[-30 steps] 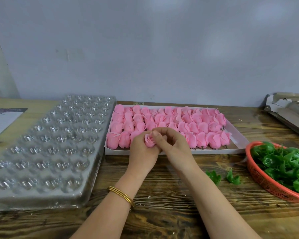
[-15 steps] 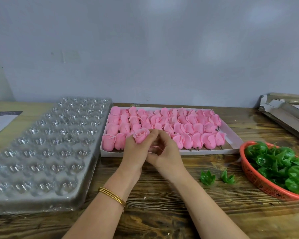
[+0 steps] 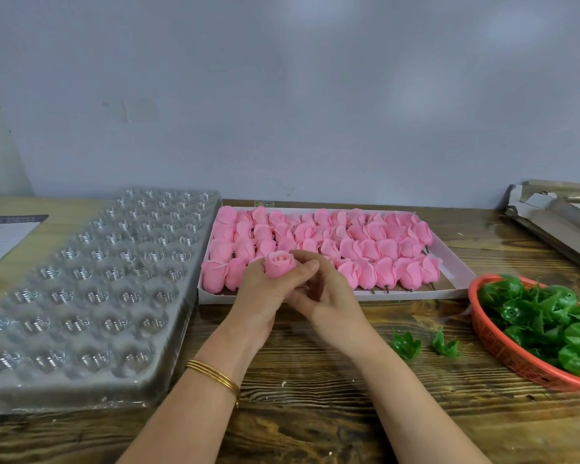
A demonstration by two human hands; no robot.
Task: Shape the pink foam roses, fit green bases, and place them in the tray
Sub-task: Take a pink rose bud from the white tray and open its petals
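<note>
My left hand [image 3: 262, 296] grips a pink foam rose [image 3: 279, 267] with its opened bloom facing up and toward me. My right hand [image 3: 329, 293] sits close against it, fingers curled at the rose's underside; what they pinch there is hidden. Behind both hands a white box [image 3: 456, 262] holds several rows of pink foam roses [image 3: 349, 242] lying on their sides. A clear plastic tray [image 3: 91, 283] with many round cells lies on the left. An orange basket [image 3: 503, 346] of green bases [image 3: 549, 316] stands at the right.
Two loose green bases [image 3: 406, 344] [image 3: 444, 344] lie on the wooden table between my right arm and the basket. A printed sheet [image 3: 4, 236] sits at the far left. Cardboard pieces [image 3: 556, 209] are stacked at the back right. A grey wall stands behind.
The rose has turned from a tight bud between both hands to an opened bloom held up in my left hand. My right hand's fingers have dropped lower, under the rose.
</note>
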